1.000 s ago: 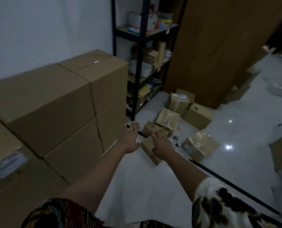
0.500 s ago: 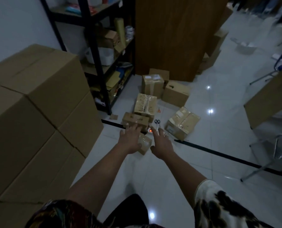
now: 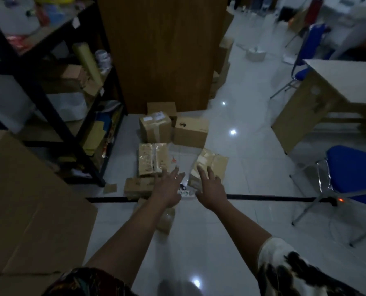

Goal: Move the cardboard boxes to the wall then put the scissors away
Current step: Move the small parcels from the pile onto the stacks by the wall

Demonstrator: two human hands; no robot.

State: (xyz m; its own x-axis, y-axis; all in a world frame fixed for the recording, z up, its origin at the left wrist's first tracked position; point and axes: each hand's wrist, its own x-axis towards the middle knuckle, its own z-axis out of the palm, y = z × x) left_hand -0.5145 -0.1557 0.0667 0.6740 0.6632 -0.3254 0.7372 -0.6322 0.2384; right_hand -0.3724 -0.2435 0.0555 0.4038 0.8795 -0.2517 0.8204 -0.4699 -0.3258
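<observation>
Two hands are held out low, left hand (image 3: 168, 190) and right hand (image 3: 211, 189), fingers (image 3: 209, 173) spread, nothing gripped. Cardboard boxes (image 3: 153, 159) are clustered on the floor (image 3: 199, 242) ahead; scissors (image 3: 183, 186) are glimpsed between the hands.

left grip (image 3: 167, 190), right grip (image 3: 210, 189), spread above cardboard boxes (image 3: 153, 159), scissors (image 3: 183, 186) between

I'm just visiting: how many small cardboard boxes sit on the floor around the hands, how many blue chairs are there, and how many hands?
small cardboard boxes: 7, one partly behind the left forearm
blue chairs: 2
hands: 2
Total: 11
</observation>
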